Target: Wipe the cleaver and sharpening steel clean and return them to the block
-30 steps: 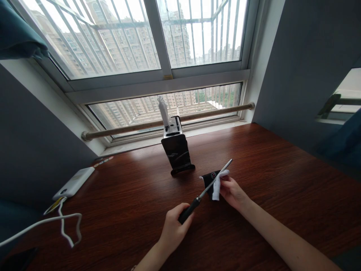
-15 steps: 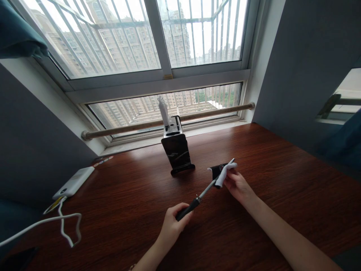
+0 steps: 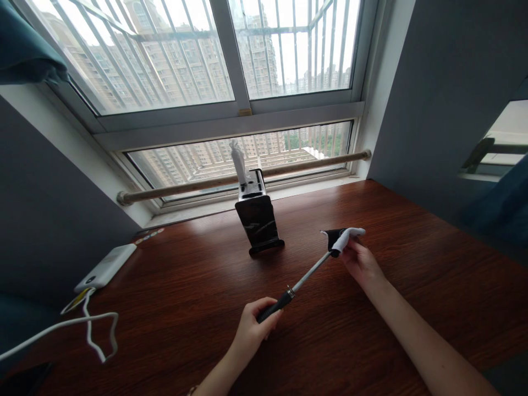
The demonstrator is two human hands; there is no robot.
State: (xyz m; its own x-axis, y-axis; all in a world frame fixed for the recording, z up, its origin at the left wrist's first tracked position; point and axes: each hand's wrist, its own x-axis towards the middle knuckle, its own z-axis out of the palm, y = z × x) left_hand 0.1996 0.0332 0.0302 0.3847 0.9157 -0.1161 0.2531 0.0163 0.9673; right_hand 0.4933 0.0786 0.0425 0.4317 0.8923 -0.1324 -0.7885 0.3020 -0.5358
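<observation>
My left hand is wrapped round the black handle of a sharpening steel, whose long grey rod slants up to the right above the table. At the far end of the rod, my right hand pinches a folded black and white cloth. The cloth lies around the rod's end and hides the tip. A small metal collar shows where rod and handle meet.
A brown wooden table spreads below my hands. Beyond them stands a black tissue box with a white tissue sticking out. To the left lie a white power bank and a white cable. A barred window is behind.
My right hand has slid the cloth up and to the right along the rod toward its tip, so more of the rod shows. My left hand has barely moved.
</observation>
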